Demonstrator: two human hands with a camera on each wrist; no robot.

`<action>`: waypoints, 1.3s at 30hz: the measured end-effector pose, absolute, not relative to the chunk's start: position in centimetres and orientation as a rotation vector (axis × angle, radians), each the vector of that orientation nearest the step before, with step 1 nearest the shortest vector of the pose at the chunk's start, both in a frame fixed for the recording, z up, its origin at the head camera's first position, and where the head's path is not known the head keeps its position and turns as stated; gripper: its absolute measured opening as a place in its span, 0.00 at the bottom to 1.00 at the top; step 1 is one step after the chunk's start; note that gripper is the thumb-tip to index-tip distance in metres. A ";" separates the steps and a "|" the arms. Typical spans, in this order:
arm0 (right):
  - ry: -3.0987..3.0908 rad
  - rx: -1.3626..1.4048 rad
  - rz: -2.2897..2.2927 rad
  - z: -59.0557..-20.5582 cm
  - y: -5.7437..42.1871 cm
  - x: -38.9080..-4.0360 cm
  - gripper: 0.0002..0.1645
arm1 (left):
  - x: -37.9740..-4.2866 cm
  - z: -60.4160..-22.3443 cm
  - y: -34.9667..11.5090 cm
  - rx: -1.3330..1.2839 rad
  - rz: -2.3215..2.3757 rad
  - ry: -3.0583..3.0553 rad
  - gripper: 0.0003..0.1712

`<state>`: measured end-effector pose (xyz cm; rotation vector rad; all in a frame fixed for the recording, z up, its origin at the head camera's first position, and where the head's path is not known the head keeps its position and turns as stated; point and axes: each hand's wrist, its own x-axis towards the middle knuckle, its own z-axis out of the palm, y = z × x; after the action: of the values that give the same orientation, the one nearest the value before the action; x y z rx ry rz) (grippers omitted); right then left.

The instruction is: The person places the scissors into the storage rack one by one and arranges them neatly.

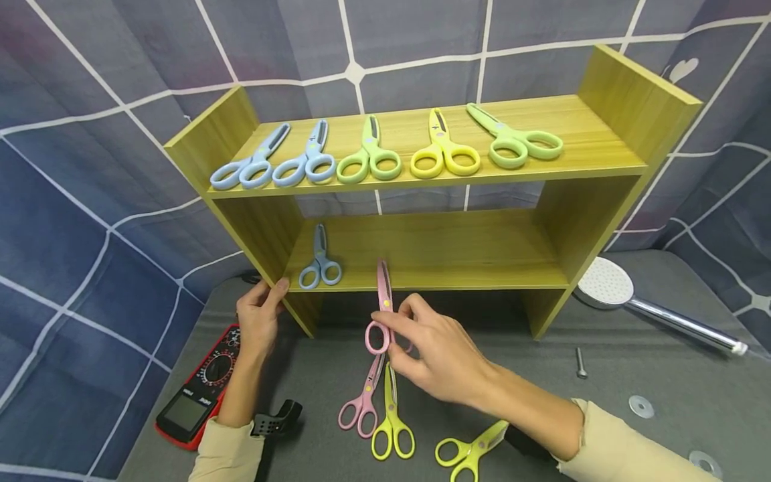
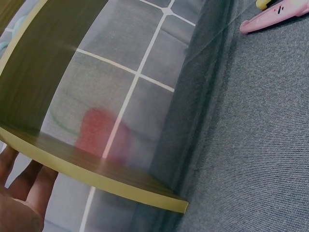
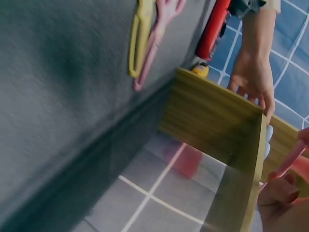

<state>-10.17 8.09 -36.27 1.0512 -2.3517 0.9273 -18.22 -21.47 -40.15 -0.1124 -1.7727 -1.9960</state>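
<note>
My right hand (image 1: 442, 348) pinches a pair of pink scissors (image 1: 384, 294) by its handle loops, blades pointing up in front of the lower board of a wooden shelf (image 1: 434, 248). My left hand (image 1: 259, 318) grips the shelf's left side panel near its lower front edge, thumb in front and fingers behind. On the lower board, blue scissors (image 1: 319, 258) lie at the left end. Below the held pair, another pair of pink scissors (image 1: 360, 405) and yellow-green scissors (image 1: 391, 418) lie side by side on the grey cloth. More yellow-green scissors (image 1: 472, 450) lie beneath my right forearm.
Along the top board lie several scissors: blue, green (image 1: 370, 157), yellow (image 1: 444, 150) and green. A red-and-black multimeter (image 1: 207, 381) sits left of my left arm. To the right are a shower head (image 1: 605, 282), a bolt (image 1: 581, 363) and metal washers (image 1: 641, 406).
</note>
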 end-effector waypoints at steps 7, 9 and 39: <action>-2.475 0.862 0.844 -34.4 7.0 -12.0 0.24 | -18.4 -40.2 -21.3 -0.124 -2.011 -1.774 0.11; -2.482 0.813 0.839 -34.1 6.8 -12.4 0.24 | -18.4 -40.3 -21.2 -0.123 -2.007 -1.778 0.10; -2.424 0.735 0.793 -33.5 4.3 -15.2 0.23 | -18.3 -40.3 -21.8 -0.105 -1.982 -1.774 0.11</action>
<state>-15.25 4.30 -33.46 0.7354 -2.4245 0.7933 -18.33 -21.75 -40.27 -0.1051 -1.7741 -1.9816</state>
